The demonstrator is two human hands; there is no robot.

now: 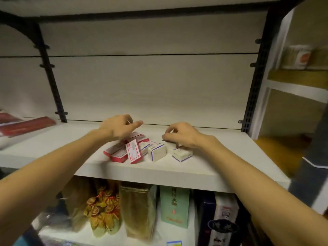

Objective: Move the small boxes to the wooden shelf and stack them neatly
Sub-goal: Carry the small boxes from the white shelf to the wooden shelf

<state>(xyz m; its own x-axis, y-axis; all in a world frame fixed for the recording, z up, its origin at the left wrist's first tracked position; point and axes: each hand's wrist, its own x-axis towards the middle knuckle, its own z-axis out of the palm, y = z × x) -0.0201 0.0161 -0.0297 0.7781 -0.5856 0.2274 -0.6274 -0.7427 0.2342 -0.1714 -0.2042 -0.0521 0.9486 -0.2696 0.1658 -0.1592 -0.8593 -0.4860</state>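
Note:
On a pale wooden shelf (pixel 53 150) lies a loose cluster of small boxes. Flat red boxes (pixel 115 152) lie at the left, and a red-and-white box (pixel 134 153) leans upright against them. Two white boxes with blue trim (pixel 157 153) (pixel 182 155) sit to the right. My left hand (pixel 119 127) hovers just above the red boxes, thumb out, fingers loosely curled, holding nothing I can see. My right hand (pixel 182 136) curls down over another white box (pixel 170 146) and pinches its top edge.
Flat red packages (pixel 26 126) lie at the shelf's far left. Black slotted uprights (pixel 51 82) (pixel 253 96) flank the back panel. The shelf below holds gold bags (pixel 138 210), a green box (pixel 174 206) and a dark box (pixel 220 222). Another shelving unit (pixel 298 89) stands to the right.

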